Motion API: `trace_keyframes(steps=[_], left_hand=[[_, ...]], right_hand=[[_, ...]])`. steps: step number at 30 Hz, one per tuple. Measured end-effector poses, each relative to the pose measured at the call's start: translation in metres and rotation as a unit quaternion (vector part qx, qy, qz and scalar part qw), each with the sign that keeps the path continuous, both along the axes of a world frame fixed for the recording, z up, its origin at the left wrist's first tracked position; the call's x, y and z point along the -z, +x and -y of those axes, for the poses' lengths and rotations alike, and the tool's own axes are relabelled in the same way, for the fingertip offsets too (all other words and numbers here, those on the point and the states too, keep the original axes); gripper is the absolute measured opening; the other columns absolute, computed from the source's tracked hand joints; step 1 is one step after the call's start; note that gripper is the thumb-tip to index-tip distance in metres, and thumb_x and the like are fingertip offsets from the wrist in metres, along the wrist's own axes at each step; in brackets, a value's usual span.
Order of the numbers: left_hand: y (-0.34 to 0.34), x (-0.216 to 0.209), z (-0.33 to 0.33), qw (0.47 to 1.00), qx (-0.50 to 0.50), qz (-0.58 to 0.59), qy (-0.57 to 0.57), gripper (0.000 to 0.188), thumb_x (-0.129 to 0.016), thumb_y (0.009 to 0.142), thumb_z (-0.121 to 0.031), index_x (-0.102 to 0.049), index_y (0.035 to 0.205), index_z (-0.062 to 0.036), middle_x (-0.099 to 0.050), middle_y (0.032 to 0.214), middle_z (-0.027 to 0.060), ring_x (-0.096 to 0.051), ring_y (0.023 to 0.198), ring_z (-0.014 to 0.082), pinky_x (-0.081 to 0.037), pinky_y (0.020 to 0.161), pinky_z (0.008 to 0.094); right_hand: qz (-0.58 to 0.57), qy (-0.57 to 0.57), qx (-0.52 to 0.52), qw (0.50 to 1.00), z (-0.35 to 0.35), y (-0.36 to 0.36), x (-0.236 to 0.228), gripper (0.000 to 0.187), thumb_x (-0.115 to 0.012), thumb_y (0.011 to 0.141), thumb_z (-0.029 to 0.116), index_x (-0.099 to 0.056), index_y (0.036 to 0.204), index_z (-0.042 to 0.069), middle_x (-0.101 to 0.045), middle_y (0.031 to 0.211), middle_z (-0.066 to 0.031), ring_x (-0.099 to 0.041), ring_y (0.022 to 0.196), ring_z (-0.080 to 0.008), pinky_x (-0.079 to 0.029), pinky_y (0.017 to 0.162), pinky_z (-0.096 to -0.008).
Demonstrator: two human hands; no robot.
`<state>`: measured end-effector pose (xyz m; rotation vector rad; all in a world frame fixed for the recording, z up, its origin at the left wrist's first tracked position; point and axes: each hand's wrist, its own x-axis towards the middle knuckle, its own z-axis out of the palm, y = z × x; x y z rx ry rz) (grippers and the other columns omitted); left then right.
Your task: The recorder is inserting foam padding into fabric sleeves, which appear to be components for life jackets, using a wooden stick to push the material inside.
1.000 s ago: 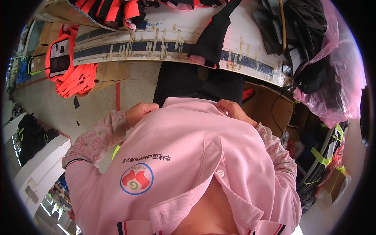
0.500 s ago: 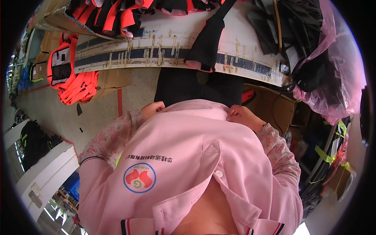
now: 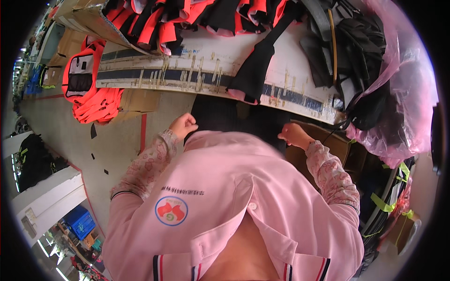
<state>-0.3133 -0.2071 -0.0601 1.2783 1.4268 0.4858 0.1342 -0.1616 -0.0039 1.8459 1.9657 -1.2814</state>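
The open-necked pink shirt (image 3: 229, 164), softly creased, hangs loosely over the top of the black trousers (image 3: 214, 113).

I can't see into the right hand (image 3: 297, 135); dark trousers (image 3: 215, 112) disappear under the near edge of the table (image 3: 206, 47).

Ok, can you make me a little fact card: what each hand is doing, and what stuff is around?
Left hand: fingers curled, near the pink collared shirt; no held thing shows
Right hand: fingers curled, on the shirt's other side; no held thing shows
Worktop: worn white table
Near its front edge: black tapering cloth piece with pink end
Left: bright orange-red fabric stack
Right: translucent pink plastic bag
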Motion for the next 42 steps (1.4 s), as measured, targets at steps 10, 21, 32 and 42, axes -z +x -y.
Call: trace_keyframes(steps=[10,21,32,42], left_hand=[[0.133,-0.07,-0.119,0.994,0.067,-0.06,0.065,0.056,-0.061,0.082,-0.017,-0.033,0.127,-0.0019,-0.062,0.083,0.0128,-0.058,0.051,0.0179,-0.046,0.046,0.0277],[0.151,-0.061,-0.104,0.939,-0.005,0.207,-0.275,0.036,-0.042,0.087,-0.029,-0.054,0.109,-0.0027,-0.063,0.086,0.0154,-0.063,0.06,0.0238,-0.052,0.052,0.0314],[0.159,-0.043,-0.089,0.884,-0.038,0.355,-0.3,0.038,-0.037,0.09,-0.027,-0.054,0.113,-0.0015,-0.063,0.1,0.0145,-0.064,0.08,0.0244,-0.053,0.071,0.0371],[0.181,-0.03,-0.083,0.908,-0.047,0.306,-0.282,0.043,-0.031,0.092,-0.031,-0.051,0.111,0.0013,-0.06,0.108,0.0186,-0.063,0.081,0.0268,-0.052,0.073,0.0401]], right_hand=[[-0.153,0.454,0.024,0.878,-0.117,-0.101,-0.062,0.043,-0.06,0.083,0.028,-0.052,0.117,0.003,-0.053,0.119,-0.0171,-0.054,0.103,-0.0345,-0.045,0.085,-0.0378],[-0.013,0.382,-0.054,0.923,-0.124,-0.109,-0.003,0.079,-0.048,0.085,0.053,-0.018,0.142,0.007,-0.016,0.148,-0.0159,-0.012,0.137,-0.0313,-0.013,0.109,-0.0442],[-0.309,0.295,-0.02,0.904,-0.084,-0.094,-0.047,0.093,-0.074,0.069,0.041,-0.024,0.141,0.008,-0.02,0.146,-0.0183,-0.016,0.136,-0.0316,-0.019,0.107,-0.0404],[-0.062,0.45,0.008,0.891,-0.043,-0.085,-0.025,0.065,-0.056,0.059,-0.01,-0.051,0.122,0.006,-0.041,0.133,-0.0156,-0.042,0.121,-0.0313,-0.039,0.098,-0.0373]])
